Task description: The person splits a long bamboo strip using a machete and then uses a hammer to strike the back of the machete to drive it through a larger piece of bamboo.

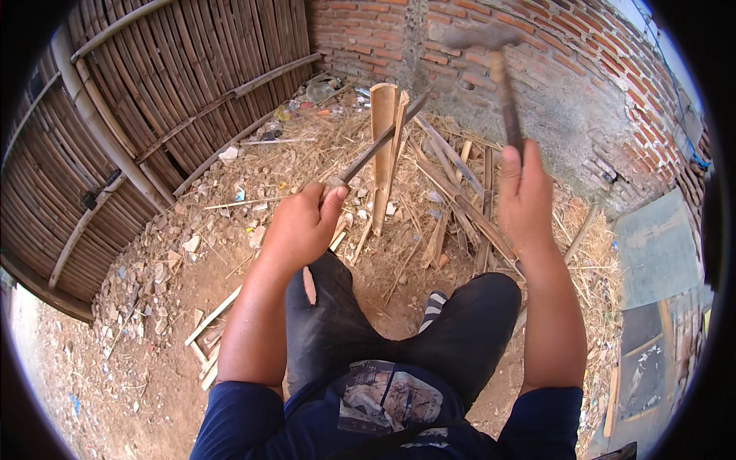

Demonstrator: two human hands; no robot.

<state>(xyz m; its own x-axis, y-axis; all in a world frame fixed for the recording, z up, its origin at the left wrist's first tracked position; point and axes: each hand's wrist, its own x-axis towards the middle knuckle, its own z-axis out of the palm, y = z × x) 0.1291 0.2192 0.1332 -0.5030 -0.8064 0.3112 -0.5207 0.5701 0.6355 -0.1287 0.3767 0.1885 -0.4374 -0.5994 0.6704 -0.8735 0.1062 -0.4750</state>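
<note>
Bamboo, split and upright, crossed by a knife clamped in the left hand, raised hammer gripped by the right hand

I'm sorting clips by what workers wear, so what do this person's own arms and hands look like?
The left hand and right hand are bare, with no gloves. The left sleeve and right sleeve are short, dark navy blue and look plain. Below them, both forearms are uncovered.
</note>
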